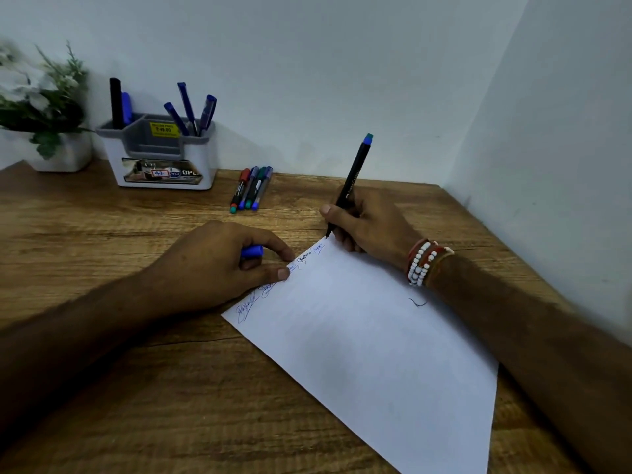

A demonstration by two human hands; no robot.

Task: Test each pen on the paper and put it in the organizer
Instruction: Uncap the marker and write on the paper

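While right grip (372, 227) pinches a pen (352, 181), left grip (219, 265) clasps a blue cap (252, 250) (half-hidden).

A home or office desk corner: wooden desktop (102, 234), pen organizer (160, 155), potted plant (44, 107), bare walls.

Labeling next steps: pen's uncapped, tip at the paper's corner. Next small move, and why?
Probably scribble a short test mark: right hand holds the black pen, tip at the far corner of the paper; left hand holds the blue cap and pins the edge.
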